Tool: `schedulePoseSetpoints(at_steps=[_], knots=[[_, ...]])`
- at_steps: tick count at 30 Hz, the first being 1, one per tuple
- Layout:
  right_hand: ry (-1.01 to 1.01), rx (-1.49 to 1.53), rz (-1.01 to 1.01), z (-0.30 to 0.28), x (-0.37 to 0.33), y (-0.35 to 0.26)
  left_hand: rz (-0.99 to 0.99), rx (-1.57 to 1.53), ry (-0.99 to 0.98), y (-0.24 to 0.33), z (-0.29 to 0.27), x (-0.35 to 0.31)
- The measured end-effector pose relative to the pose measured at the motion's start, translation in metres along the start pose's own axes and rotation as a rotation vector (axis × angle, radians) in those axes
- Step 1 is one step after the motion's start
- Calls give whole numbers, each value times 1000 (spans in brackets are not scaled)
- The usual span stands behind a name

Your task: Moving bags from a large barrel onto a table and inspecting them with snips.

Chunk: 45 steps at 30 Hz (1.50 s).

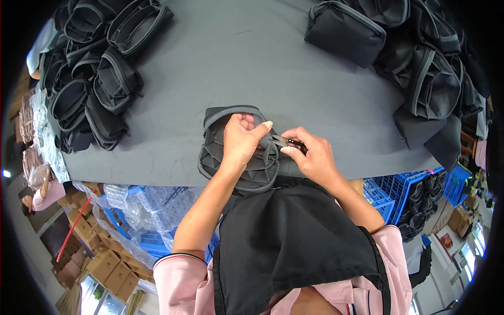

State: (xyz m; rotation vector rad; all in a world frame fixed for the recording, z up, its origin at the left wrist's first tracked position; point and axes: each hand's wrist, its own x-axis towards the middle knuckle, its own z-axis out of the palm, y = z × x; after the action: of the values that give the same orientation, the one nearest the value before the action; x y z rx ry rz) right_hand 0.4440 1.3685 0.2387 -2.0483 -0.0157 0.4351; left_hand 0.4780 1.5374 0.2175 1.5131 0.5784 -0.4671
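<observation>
An open black zip pouch (210, 152) with grey edging and inner dividers lies at the near edge of the table, mouth up. Reaching into its mouth, my left hand (241, 140) has its fingers curled and its thumb against the right side, gripping the fabric there. My right hand (314, 157) is closed around small thread snips (294, 144) with a black handle. The metal blades point left and meet the pouch's right rim, close to my left thumb. Whether a thread lies between the blades is too small to tell.
Black pouches (118, 79) are heaped at the table's left, and another heap (346, 32) stands at the right. Both piles rest on the grey tabletop (226, 58). Blue crates (379, 197) stand below the near edge. Cardboard boxes (113, 273) are stacked lower left.
</observation>
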Motion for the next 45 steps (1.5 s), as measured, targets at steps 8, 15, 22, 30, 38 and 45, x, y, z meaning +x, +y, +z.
schedulePoseSetpoints(at_steps=[8, 15, 22, 30, 38, 45], knots=[[148, -350, -345, -4, 4, -9, 17, -1, -8, 4, 0, 1], [200, -205, -221, -2, -2, -10, 8, -4, -2, 5, 0, 0], [98, 594, 147, 16, -15, 12, 50, 359, -104, 23, -22, -12], [10, 456, 299, 36, 1, 17, 513, 1208, -258, 11, -18, -30], [41, 617, 385, 41, 9, 21, 406, 1025, -204, -2, -15, -3], [113, 470, 340, 48, 17, 29, 230, 809, -15, -12, -4, -10]])
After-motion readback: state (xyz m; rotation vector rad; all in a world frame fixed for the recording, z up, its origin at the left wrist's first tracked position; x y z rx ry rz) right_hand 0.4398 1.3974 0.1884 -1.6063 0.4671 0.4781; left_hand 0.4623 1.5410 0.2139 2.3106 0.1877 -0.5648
